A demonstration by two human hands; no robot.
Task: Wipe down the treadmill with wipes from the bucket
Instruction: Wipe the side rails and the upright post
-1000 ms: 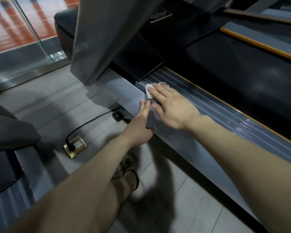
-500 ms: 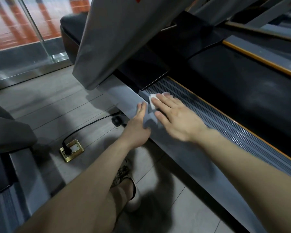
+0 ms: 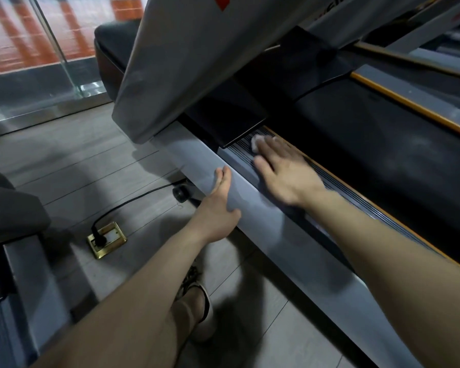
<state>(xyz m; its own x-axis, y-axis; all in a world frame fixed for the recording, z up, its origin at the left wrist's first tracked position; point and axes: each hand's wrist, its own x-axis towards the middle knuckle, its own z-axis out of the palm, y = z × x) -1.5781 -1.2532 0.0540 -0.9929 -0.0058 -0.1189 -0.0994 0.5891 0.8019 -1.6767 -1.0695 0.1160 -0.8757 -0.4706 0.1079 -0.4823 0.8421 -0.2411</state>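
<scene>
Right hand [image 3: 284,171] has slid small white crumpled wipe [image 3: 256,143] forward to the front end of ribbed grey treadmill side rail [image 3: 356,200] | fingers flat, pressing wipe down for scrubbing contact | left hand [image 3: 218,208] flat just beside rail, likely bracing, apart from right | bucket unseen

Brass floor socket [image 3: 112,239] — black cable [image 3: 149,192], glass panel [image 3: 24,35]
</scene>
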